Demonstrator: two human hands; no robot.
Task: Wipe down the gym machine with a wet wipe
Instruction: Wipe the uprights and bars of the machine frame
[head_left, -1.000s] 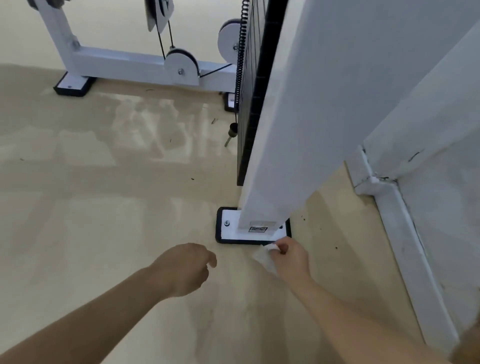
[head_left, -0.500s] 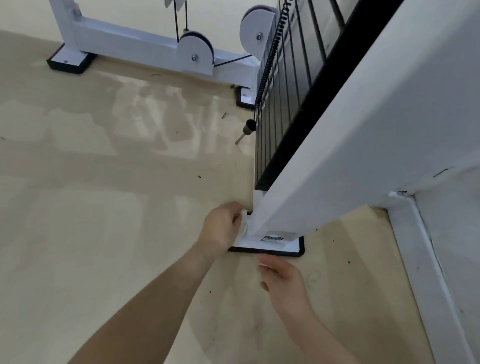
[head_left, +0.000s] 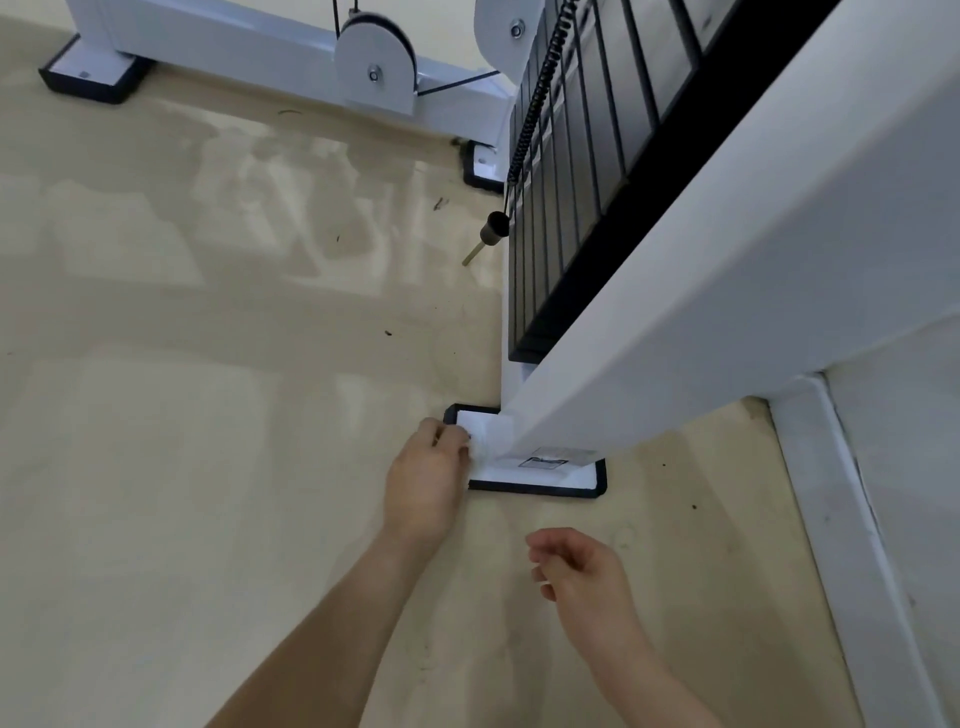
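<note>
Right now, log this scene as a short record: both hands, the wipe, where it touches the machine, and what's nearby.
wiping: left hand grips the wet wipe
contact: wipe pressed on the white upright, just above its foot plate
idle: right hand loosely curled, empty, above the floor
nearby: black weight stack; selector pin hanging on a coiled cord

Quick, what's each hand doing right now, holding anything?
Left hand: grips the wet wipe at the foot of the white post.
Right hand: open, loosely curled, holding nothing.
</note>
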